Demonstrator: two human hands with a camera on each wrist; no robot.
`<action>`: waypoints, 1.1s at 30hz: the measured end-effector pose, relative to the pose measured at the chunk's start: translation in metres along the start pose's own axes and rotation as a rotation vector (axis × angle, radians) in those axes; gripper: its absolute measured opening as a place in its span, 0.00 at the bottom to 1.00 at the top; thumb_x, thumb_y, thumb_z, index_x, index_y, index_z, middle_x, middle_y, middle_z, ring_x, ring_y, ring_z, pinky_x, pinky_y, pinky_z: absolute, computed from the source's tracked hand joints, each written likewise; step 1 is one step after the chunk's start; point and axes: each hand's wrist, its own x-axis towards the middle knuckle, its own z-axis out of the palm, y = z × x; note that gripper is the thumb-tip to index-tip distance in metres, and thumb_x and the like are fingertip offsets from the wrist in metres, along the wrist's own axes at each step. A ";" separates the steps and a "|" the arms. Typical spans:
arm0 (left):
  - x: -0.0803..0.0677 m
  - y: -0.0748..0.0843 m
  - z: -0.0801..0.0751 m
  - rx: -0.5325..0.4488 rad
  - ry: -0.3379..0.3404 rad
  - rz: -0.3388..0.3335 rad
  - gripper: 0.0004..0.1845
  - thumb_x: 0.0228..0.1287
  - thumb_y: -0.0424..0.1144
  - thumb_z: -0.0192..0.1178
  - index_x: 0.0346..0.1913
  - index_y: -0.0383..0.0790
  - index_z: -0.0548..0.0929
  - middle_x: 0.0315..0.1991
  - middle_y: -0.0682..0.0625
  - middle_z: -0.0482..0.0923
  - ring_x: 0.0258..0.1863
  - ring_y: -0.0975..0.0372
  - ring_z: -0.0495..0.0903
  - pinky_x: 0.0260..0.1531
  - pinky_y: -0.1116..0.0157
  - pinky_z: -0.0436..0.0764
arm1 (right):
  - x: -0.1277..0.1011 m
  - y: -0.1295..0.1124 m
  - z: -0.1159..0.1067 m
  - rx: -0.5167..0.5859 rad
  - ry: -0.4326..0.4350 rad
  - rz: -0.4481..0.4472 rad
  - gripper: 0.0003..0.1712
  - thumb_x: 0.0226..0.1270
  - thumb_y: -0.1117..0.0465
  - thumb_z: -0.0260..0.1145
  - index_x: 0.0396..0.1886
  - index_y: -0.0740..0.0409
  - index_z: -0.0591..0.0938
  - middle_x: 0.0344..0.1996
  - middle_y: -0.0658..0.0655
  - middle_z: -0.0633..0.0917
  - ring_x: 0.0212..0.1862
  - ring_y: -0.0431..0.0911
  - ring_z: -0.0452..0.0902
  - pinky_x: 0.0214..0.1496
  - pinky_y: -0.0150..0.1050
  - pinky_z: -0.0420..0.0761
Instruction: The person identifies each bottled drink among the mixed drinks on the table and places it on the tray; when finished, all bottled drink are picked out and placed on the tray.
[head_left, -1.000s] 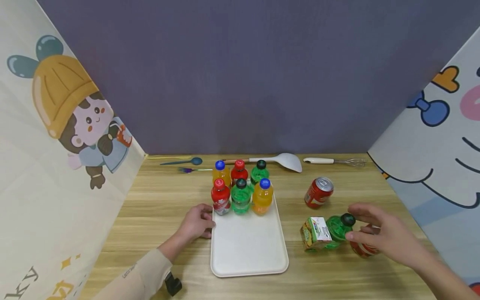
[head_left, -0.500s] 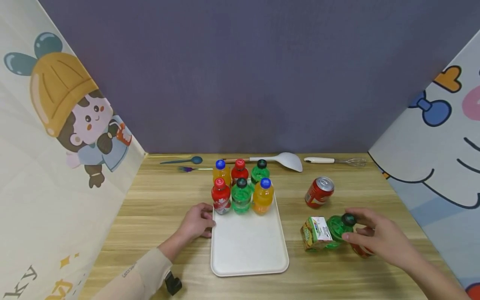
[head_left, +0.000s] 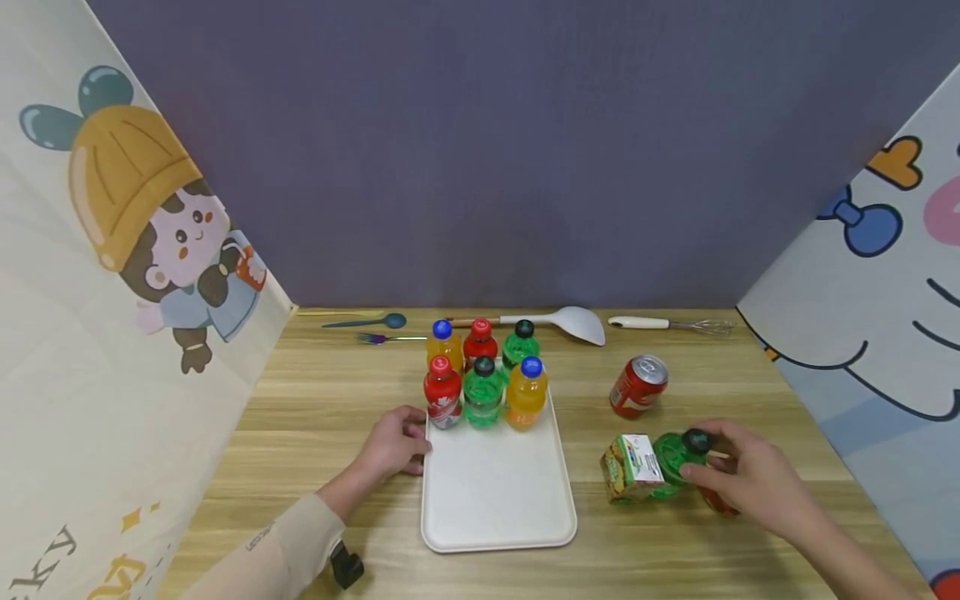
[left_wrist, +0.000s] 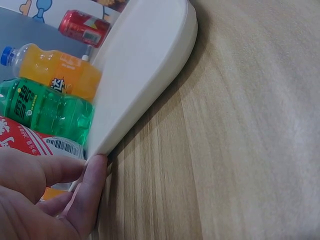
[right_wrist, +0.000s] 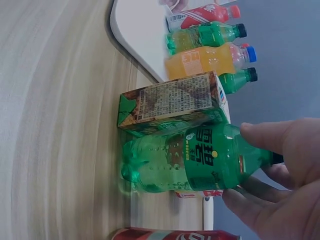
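My left hand [head_left: 395,443] pinches the left rim of a white tray [head_left: 498,500]; in the left wrist view, the thumb and a finger [left_wrist: 95,175] meet at its edge. Two rows of small drink bottles stand at the tray's far end, among them a red one [head_left: 442,396], a green one [head_left: 482,398] and an orange one [head_left: 527,398]. On the right, my right hand [head_left: 750,479] holds another green soda bottle [right_wrist: 200,157] around its shoulder, thumb on one side and fingers on the other. That bottle stands upright, right beside a drink carton [head_left: 628,471].
A red can [head_left: 639,386] stands behind the carton, and a second red can [right_wrist: 175,234] is partly hidden by my right hand. Along the back lie a spoon [head_left: 393,321], a fork [head_left: 372,339], a white spatula [head_left: 577,323] and a whisk [head_left: 705,326], near a dark wall.
My right hand has moved slightly left, and its fingers have closed in around the green bottle's shoulder. The left hand, the tray and the bottles on it have stayed put.
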 end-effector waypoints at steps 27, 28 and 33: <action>0.001 -0.003 0.002 -0.002 0.006 0.015 0.30 0.56 0.21 0.67 0.64 0.28 0.74 0.40 0.40 0.78 0.27 0.55 0.83 0.24 0.58 0.91 | -0.002 0.004 0.005 -0.004 0.233 0.041 0.26 0.60 0.50 0.79 0.54 0.55 0.83 0.46 0.56 0.89 0.33 0.27 0.79 0.23 0.31 0.80; 0.001 -0.002 0.002 -0.002 0.007 0.015 0.30 0.56 0.21 0.67 0.64 0.28 0.74 0.40 0.40 0.78 0.27 0.55 0.83 0.24 0.58 0.91 | -0.001 0.004 0.003 0.003 0.251 0.031 0.25 0.60 0.50 0.79 0.54 0.54 0.83 0.45 0.49 0.89 0.35 0.24 0.78 0.25 0.30 0.79; 0.000 -0.001 0.001 0.011 0.007 0.013 0.29 0.57 0.21 0.67 0.64 0.29 0.74 0.41 0.40 0.78 0.28 0.55 0.83 0.24 0.58 0.91 | 0.004 0.001 -0.007 0.095 0.291 -0.005 0.23 0.61 0.54 0.79 0.53 0.57 0.84 0.41 0.26 0.81 0.43 0.17 0.75 0.30 0.26 0.84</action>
